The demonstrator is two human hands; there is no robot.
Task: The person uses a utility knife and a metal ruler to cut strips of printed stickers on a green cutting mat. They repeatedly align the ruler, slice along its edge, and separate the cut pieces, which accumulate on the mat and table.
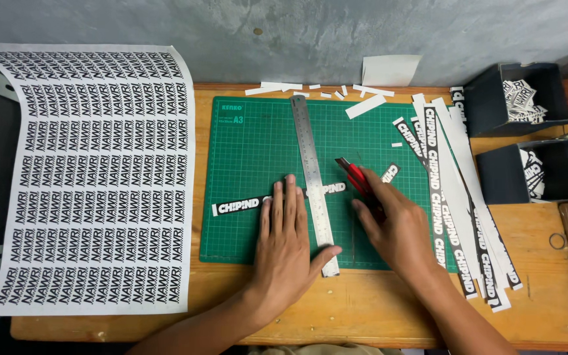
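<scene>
While left hand [284, 240] flattens ruler [313, 177], right hand [396, 227] grips cutter [356, 179].

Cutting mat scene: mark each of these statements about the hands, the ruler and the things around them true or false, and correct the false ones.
1. The left hand presses flat on the metal ruler. True.
2. The right hand holds a blue pair of scissors. False: it holds a red utility knife.
3. The ruler lies across a printed strip on the green cutting mat. True.
4. The large printed sheet lies right of the mat. False: it lies left of it.
5. Two dark boxes at the right hold cut labels. True.
</scene>
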